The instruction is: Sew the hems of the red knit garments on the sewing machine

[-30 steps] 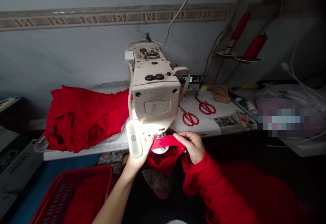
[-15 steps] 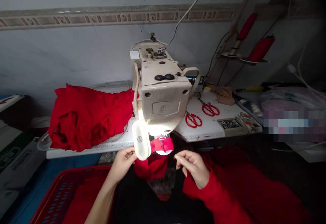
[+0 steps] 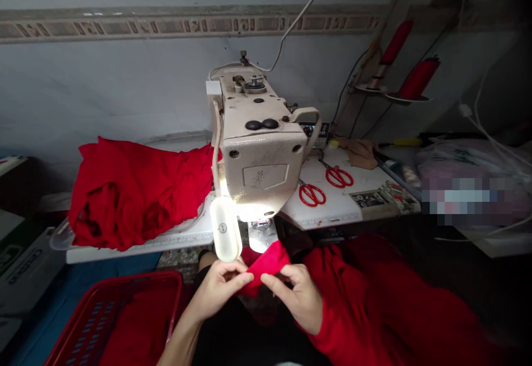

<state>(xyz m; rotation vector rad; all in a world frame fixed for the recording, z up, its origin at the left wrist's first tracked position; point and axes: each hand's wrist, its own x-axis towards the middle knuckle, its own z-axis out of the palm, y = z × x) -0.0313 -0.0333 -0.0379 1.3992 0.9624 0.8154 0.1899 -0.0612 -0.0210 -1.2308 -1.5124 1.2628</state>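
Red basket (image 3: 137,275) holds cloth (image 3: 137,321); left hand (image 3: 220,289) and right hand (image 3: 301,295) pinch a bright strip (image 3: 269,262).

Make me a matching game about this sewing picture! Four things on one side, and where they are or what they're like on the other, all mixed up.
Things
1. lamp
2. scissors with red handles
3. basket
4. small red cloth piece

Places and states
A. low on the left, with more red cloth inside
B. pinched by the left hand and the right hand
C. lying on the white table, right of the sewing machine
D. shining, at the front of the machine

Right pairs: 1-D, 2-C, 3-A, 4-B
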